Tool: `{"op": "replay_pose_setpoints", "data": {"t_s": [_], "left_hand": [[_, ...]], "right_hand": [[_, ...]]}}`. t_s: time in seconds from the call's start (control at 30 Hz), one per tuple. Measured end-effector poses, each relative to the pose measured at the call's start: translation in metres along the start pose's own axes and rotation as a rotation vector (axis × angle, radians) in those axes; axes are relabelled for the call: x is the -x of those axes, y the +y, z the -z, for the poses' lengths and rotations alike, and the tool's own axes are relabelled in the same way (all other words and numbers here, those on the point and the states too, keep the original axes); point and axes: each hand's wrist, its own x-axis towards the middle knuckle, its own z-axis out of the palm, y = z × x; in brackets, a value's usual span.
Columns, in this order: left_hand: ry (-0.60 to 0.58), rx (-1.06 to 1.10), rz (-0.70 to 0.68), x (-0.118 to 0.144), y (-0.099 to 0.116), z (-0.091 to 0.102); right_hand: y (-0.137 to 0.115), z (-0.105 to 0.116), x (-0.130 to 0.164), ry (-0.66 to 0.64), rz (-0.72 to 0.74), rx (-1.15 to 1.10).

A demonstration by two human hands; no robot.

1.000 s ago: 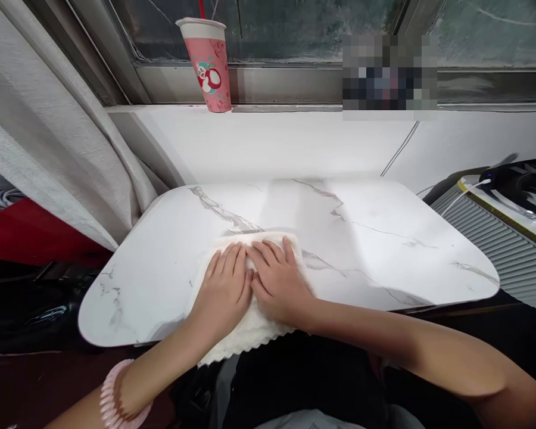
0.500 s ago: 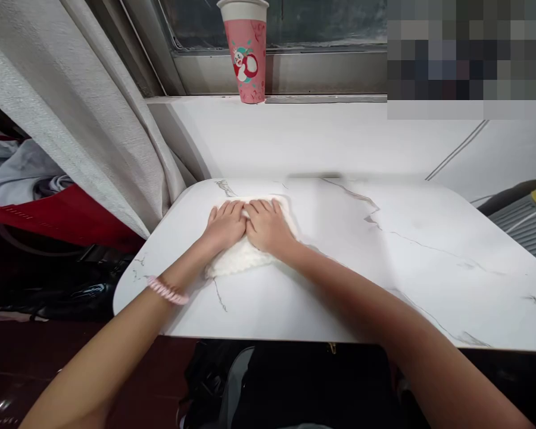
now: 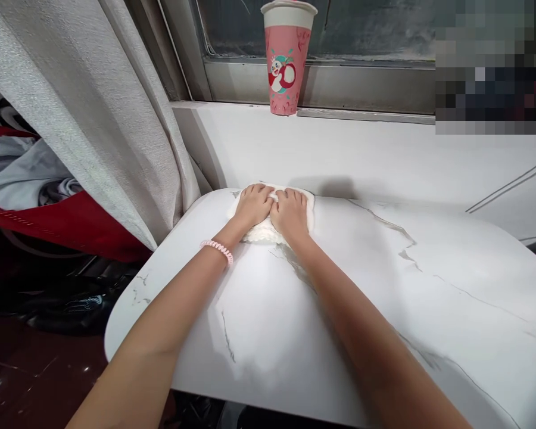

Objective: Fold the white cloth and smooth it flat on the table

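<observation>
A white cloth (image 3: 264, 232) lies flat on the white marble-patterned table (image 3: 268, 310), close to its back edge by the wall. Both of my hands press down on it, side by side and nearly touching at the thumbs. My left hand (image 3: 254, 204) rests on the cloth's left part, fingers stretched forward; a pink coiled band (image 3: 217, 250) circles that wrist. On the right part lies my right hand (image 3: 291, 211), palm down with its fingers extended. The middle of the cloth is partly covered by my hands.
A pink and white paper cup (image 3: 287, 65) stands on the window sill (image 3: 361, 114) above the table. A grey curtain (image 3: 98, 89) hangs at the left, beside a red bag (image 3: 71, 223) with clothes in it. Thin cables (image 3: 509, 183) run along the wall at right.
Both hands have pushed the cloth away from me, toward the table's back edge and slightly right. The cup has stayed on the sill; the camera view has shifted.
</observation>
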Motion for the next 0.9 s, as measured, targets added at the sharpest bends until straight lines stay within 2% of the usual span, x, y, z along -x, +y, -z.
{"op": "replay_pose_setpoints", "data": {"t_s": [0.13,0.3,0.5,0.7,0.9], "left_hand": [[0.001,0.012,0.012,-0.006,-0.008,0.001],[0.021,-0.012,0.044,-0.005,-0.017,0.004],[0.09,-0.109,0.097,0.016,-0.02,0.009],[0.106,-0.194,0.112,0.068,-0.018,0.021],[0.129,-0.243,0.046,0.156,-0.022,0.041]], "right_hand": [[0.0,-0.011,-0.012,0.027,0.023,-0.02],[-0.007,-0.017,-0.021,-0.012,0.031,-0.019],[-0.018,-0.013,-0.017,-0.098,0.171,-0.043],[-0.038,-0.002,0.02,-0.117,0.253,-0.068],[-0.075,0.026,0.095,-0.161,0.338,-0.1]]}}
